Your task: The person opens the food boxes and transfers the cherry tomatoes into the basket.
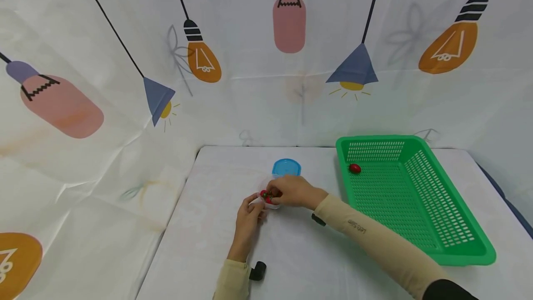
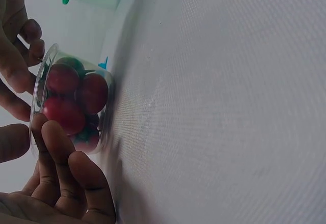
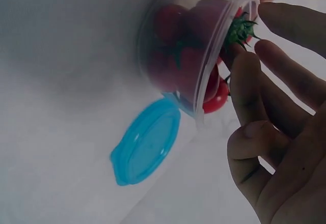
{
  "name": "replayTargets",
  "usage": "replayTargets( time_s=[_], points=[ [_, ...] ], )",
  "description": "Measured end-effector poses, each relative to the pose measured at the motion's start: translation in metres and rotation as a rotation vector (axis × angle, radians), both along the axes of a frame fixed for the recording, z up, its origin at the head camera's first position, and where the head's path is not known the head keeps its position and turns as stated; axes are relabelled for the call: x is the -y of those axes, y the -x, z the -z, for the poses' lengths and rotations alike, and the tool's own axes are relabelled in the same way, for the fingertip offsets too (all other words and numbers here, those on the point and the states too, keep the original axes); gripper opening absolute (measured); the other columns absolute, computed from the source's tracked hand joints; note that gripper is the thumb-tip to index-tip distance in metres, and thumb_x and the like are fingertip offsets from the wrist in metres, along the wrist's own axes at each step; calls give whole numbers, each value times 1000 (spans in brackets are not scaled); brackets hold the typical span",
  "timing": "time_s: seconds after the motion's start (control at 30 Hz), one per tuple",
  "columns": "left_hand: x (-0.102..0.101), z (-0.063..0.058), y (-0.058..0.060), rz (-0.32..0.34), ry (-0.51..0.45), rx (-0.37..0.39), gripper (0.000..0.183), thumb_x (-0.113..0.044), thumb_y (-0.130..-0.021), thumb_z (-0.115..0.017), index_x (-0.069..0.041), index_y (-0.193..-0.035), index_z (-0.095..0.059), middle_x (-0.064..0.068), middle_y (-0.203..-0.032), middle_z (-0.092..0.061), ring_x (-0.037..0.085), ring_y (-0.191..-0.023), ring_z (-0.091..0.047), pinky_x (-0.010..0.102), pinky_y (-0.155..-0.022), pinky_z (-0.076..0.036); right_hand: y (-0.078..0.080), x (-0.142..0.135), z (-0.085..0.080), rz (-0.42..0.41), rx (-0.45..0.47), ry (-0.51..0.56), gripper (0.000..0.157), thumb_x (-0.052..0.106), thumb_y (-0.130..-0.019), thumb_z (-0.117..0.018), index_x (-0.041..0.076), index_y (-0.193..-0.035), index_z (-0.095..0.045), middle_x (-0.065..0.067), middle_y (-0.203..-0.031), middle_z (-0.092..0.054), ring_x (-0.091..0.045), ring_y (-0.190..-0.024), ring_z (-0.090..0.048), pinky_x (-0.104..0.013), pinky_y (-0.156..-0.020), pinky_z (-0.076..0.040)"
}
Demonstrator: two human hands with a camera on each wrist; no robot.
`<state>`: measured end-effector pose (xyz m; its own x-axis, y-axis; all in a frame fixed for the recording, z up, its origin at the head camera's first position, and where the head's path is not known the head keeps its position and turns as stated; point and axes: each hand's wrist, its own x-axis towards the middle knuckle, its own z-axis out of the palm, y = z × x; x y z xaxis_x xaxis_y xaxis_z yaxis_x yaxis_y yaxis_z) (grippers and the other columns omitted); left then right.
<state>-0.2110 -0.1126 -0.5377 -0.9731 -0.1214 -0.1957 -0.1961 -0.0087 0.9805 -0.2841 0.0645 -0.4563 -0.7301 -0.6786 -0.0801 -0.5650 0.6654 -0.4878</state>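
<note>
A small clear plastic tub [image 3: 153, 40] full of red cherry tomatoes [image 2: 63, 114] stands on the white table. My left hand [image 1: 247, 219] holds the tub at its near left side, thumb by the rim and fingers along the wall. Over the opening, my right hand [image 1: 293, 191] has its fingertips curled around a cherry tomato with a green leafy top [image 3: 240, 32]. Another tomato [image 3: 218, 98] shows at the rim beside those fingers. Just behind the tub lies a blue lid [image 1: 286, 167], flat on the table.
A large green perforated basket [image 1: 470, 226] stands to the right, with a single cherry tomato [image 1: 355, 168] at its far left corner. Behind the table hangs a white cloth [image 1: 250, 105] printed with lamps and bulbs. My right forearm passes in front of the basket's near left side.
</note>
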Motion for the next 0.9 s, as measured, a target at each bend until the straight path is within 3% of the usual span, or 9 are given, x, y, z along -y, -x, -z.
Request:
replayTargets(
  time_s=[0.2,0.33,0.47,0.53,0.6,0.7,0.9],
  points=[
    [-1,0,0,-2,23,-7,45,-22,-101,-61,-7,-141,-51,10,-98,-73,20,-81,-63,29,-71,-50,-2,4,4,-9,-38,-74,14,24,-93,-75,18,-106,-75,12,-80,-65,-7,-72,-57,-29,-66,-51],
    [-1,0,1,1,11,-8,47,-22,-102,-61,-4,-143,-50,15,-102,-73,21,-81,-64,29,-71,-50,-3,9,7,-24,-83,-146,16,25,-95,-72,21,-110,-77,9,-91,-71,-8,-78,-59,-32,-72,-54],
    [-2,-18,-4,17,4,12,45,-16,-103,-59,1,-143,-48,22,-105,-71,29,-86,-64,35,-75,-51,-5,14,5,-38,-111,-216,20,24,-97,-69,23,-116,-77,7,-93,-72,-9,-76,-58,-33,-73,-55],
    [-2,-18,-4,13,7,17,44,-16,-103,-58,0,-142,-49,21,-105,-71,29,-86,-65,36,-75,-51,-6,16,2,-42,-116,-251,23,23,-98,-68,23,-121,-75,6,-92,-72,-11,-75,-57,-34,-72,-55],
    [-2,-16,-5,8,11,10,44,-18,-102,-59,-1,-142,-49,18,-104,-72,26,-85,-65,34,-75,-51,-7,18,0,-46,-115,-292,27,23,-99,-66,25,-126,-73,4,-96,-72,-12,-78,-58,-36,-75,-56],
    [-1,-3,-1,-2,1,5,45,-22,-102,-61,-5,-142,-50,13,-103,-74,20,-83,-64,31,-73,-50,-7,21,-2,-53,-102,-337,32,23,-100,-65,27,-132,-70,2,-106,-73,-14,-86,-61,-39,-81,-57],
    [0,-13,-3,17,-16,30,43,-14,-103,-58,-1,-142,-49,19,-105,-72,26,-85,-64,36,-76,-52,-6,25,-1,-37,-82,-354,34,22,-100,-65,27,-133,-68,0,-114,-71,-18,-101,-64,-40,-88,-56]
  ],
)
